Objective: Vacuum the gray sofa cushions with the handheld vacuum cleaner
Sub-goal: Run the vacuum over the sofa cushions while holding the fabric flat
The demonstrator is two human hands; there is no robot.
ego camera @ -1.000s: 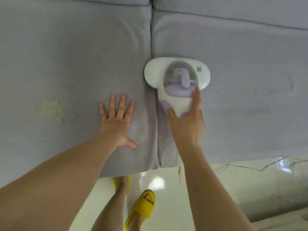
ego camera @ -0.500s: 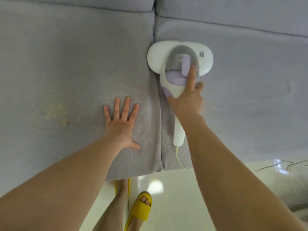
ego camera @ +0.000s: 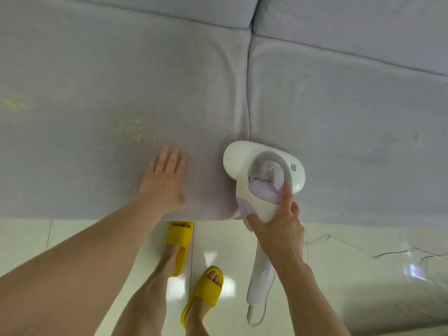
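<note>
Right hand (ego camera: pixel 278 229) gripped the handheld vacuum cleaner (ego camera: pixel 263 180) over the cushion seam (ego camera: pixel 247 98), left hand (ego camera: pixel 163 180) flat, fingers spread, beside it, crumbs (ego camera: pixel 131 128), seemingly, farther left.

Right cushion (ego camera: pixel 351 122) open beyond vacuum (ego camera: pixel 264 170); left hand (ego camera: pixel 164 183) blocks left cushion (ego camera: pixel 97 93) front.

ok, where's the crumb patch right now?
Head view, left seat cushion: the crumb patch lies just beyond the left hand, well left of the handheld vacuum.
</note>
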